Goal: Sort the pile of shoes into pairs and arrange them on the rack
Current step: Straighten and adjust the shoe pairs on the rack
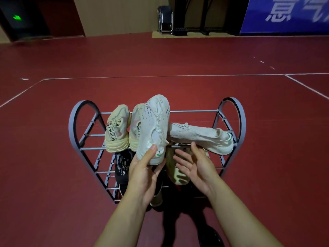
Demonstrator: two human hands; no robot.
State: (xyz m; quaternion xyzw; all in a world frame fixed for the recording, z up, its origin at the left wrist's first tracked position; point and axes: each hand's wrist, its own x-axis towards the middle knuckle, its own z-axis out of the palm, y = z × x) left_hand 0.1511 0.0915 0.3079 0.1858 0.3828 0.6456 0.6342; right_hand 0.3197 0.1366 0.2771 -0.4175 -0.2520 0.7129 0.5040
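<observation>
A grey metal shoe rack (231, 111) with rounded ends stands on the red floor. My left hand (142, 168) grips the heel of a white knit sneaker (154, 122), held toe-up over the top shelf. Its matching white sneaker (199, 136) lies on its side on the top shelf at the right. Two beige sneakers (116, 129) stand side by side on the top shelf at the left. My right hand (194, 166) is open, palm up, just below the lying white sneaker. A black shoe (122, 166) and an olive shoe (176, 172) sit on lower shelves.
The red sports floor (53, 157) with white lines surrounds the rack. A folded chair (165, 20) and a blue banner (284, 15) stand far back at the wall. A dark round object (211, 236) lies near my arms at the bottom.
</observation>
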